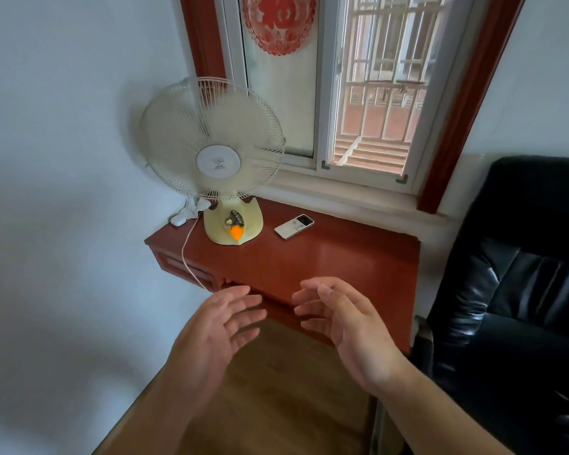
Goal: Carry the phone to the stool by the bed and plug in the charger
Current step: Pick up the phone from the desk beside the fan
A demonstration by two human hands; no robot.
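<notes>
A white phone (294,226) with a dark camera block lies flat on the red-brown window desk (326,257), to the right of the fan base. My left hand (211,333) and my right hand (342,323) are raised side by side in front of the desk's near edge, palms facing each other, fingers spread and holding nothing. Both hands are well short of the phone. No stool, bed or charger plug is in view.
A cream table fan (212,149) stands at the desk's left end, its cord (186,254) hanging over the front edge. A small white object (178,220) lies by the wall. A black leather chair (513,290) fills the right. Wooden floor (270,389) lies below.
</notes>
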